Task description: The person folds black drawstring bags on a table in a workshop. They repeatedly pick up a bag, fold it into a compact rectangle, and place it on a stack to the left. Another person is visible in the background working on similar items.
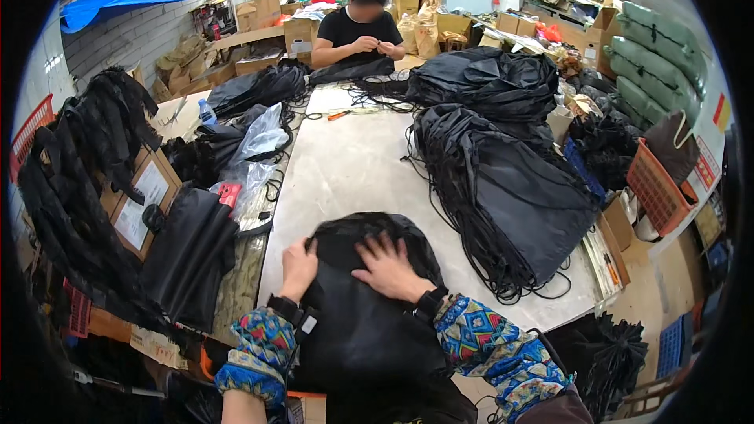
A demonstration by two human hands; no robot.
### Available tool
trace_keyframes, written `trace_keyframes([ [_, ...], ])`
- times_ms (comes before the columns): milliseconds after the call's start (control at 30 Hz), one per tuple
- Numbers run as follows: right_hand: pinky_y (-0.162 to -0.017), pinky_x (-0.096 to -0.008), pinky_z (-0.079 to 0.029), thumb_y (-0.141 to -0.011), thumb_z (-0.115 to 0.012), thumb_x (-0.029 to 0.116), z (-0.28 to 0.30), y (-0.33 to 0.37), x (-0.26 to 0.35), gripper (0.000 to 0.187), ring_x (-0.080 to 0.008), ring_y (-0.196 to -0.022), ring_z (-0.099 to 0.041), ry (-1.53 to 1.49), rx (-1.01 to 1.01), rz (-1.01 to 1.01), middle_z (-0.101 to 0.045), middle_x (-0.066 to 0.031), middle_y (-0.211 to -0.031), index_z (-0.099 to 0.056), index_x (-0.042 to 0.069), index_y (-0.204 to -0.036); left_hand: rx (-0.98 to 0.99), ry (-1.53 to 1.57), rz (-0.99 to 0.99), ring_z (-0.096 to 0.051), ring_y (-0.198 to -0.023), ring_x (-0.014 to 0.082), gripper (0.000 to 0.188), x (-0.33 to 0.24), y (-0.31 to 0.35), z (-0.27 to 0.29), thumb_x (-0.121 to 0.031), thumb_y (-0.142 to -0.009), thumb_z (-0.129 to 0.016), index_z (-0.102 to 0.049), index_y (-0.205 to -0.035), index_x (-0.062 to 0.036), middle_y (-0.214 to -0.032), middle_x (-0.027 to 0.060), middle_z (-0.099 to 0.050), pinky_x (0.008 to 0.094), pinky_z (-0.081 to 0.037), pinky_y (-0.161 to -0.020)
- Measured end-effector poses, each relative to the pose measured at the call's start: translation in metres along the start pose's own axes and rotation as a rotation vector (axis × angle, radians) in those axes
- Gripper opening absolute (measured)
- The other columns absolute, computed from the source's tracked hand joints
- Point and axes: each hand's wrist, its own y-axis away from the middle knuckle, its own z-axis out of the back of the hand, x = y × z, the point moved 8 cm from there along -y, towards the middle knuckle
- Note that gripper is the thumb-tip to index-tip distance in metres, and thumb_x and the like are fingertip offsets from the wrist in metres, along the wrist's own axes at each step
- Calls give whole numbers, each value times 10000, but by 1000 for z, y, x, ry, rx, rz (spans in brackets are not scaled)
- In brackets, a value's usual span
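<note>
A black fabric bag (353, 322) lies across the near edge of the table and hangs down toward me. My left hand (298, 267) is closed on its left edge, with the thumb and fingers pinching the cloth. On its upper part my right hand (390, 268) rests flat, fingers spread and palm down. Beyond the bag, the cloth's far end is bunched in a rounded fold. To the right lies a large stack of black drawstring bags (510, 196), their cords trailing along its left side.
The pale tabletop (345, 165) runs away from me. Another heap of black bags (483, 78) sits far right, orange-handled scissors (339, 115) farther up. A co-worker (361, 31) handles something small at the far end. Rolled black cloth (192, 259) and a clear plastic bag (263, 133) lie left.
</note>
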Motion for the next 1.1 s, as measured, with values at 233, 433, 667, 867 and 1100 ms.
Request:
trace_keyframes([
  [233, -993, -779, -141, -929, -457, 543, -9, -13, -30, 711, -473, -1336, -300, -30, 150, -210, -341, -218, -1463, -368, 35, -1419, 453, 379, 348, -616, -560, 167, 194, 52, 15, 20, -170, -875, -635, -662, -913, 18, -645, 55, -613, 313, -494, -504],
  [433, -1024, -761, -100, -930, -410, 587, -6, -30, -43, 691, -484, -1358, -271, -52, 136, -199, -342, -179, -1491, -399, 116, -1435, 720, 705, 552, -501, -429, 140, 214, 30, 101, 142, -144, -938, -538, -621, -900, 50, -529, 51, -516, 268, -378, -397],
  [667, -1040, -749, -99, -922, -399, 626, -15, -62, -47, 717, -469, -1404, -193, -44, 160, -112, -290, -170, -1527, -405, 125, -1436, 694, 1279, 150, -663, -618, 374, 155, -69, 165, 226, -52, -935, -502, -532, -1018, 75, -699, 232, -641, 554, -553, -762],
  [867, -812, -402, -513, -825, -651, 163, 24, -75, -20, 268, -373, -870, -648, -723, -2, 59, -662, -196, -943, -656, -26, -1015, 900, 689, 133, -639, -833, 172, 287, -116, 89, 53, -164, -931, -617, -540, -1106, 50, -923, 99, -664, 262, -502, -757],
  [1100, -942, -505, -440, -691, -699, 223, 46, 27, -64, 849, -380, -1169, -475, -40, -38, -254, -505, -262, -1219, -314, -45, -1398, 582, -489, -597, -354, -1348, 391, 677, -69, 81, -41, -475, -891, -588, -416, -1374, -34, -1455, 215, -365, 544, -352, -1049],
])
